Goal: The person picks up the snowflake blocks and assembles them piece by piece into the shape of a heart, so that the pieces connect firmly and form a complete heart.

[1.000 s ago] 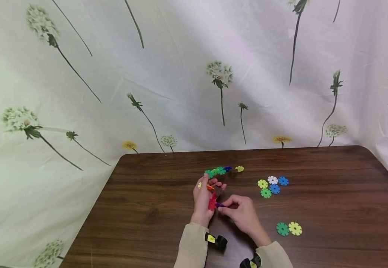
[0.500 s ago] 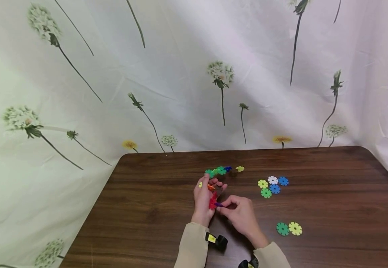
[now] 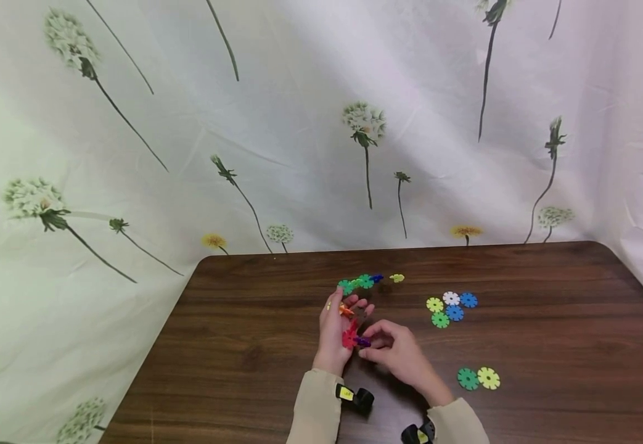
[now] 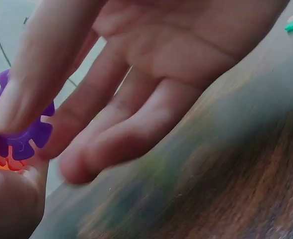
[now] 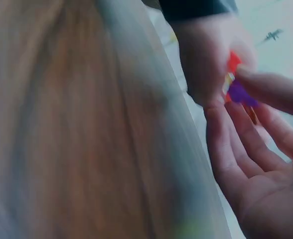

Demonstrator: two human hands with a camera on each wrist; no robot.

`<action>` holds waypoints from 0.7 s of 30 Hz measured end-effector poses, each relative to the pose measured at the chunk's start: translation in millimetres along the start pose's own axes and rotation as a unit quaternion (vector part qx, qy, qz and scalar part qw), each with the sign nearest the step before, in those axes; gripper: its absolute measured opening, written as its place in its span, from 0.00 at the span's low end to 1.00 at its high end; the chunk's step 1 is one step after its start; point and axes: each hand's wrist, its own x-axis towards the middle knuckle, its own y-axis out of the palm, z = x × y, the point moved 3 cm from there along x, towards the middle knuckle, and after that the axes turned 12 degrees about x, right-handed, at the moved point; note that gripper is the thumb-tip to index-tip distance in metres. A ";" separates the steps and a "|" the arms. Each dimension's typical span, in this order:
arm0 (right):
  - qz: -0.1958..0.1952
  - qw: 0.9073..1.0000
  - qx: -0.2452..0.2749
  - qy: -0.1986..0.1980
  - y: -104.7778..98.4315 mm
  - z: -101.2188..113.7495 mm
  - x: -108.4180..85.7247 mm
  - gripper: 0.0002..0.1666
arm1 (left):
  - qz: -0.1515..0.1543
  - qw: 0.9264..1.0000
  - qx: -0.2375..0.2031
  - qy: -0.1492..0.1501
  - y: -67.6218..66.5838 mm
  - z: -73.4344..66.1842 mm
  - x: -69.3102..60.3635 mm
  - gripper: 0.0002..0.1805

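Observation:
In the head view my left hand (image 3: 331, 336) is turned palm inward and holds several notched plastic snowflake discs, among them an orange disc (image 3: 346, 309) and a red disc (image 3: 349, 338). My right hand (image 3: 396, 354) pinches a purple snowflake disc (image 3: 362, 341) against the red one. The left wrist view shows the purple disc (image 4: 24, 134) under a thumb, with orange behind it. In the right wrist view, red and purple pieces meet between both hands. Past the left fingertips lie green discs (image 3: 365, 281) and a dark blue disc (image 3: 376, 278); whether these join the held pieces, I cannot tell.
A yellow disc (image 3: 397, 278) lies at the back of the brown wooden table (image 3: 232, 345). Right of it sits a cluster with a white disc (image 3: 451, 298) and blue ones. Nearer the front right are a dark green disc (image 3: 468, 379) and a yellow disc (image 3: 489, 378).
The purple disc has turned from edge-on to show more of its face, and the red disc has tilted slightly with it. Both hands otherwise stay in nearly the same place.

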 end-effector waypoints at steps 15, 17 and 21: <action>-0.087 0.995 -0.042 0.035 -89.4 12.7 -15.5 0.21 | 0.011 0.999 -0.022 -0.021 -8.6 7.3 7.5 0.18; -0.092 0.993 -0.065 0.031 -106.4 15.2 -20.8 0.21 | 0.013 0.999 -0.024 -0.021 -9.3 7.8 8.5 0.19; -0.086 0.987 -0.132 0.029 -142.2 16.3 -34.2 0.19 | 0.015 0.999 -0.022 -0.026 -9.9 8.5 9.1 0.20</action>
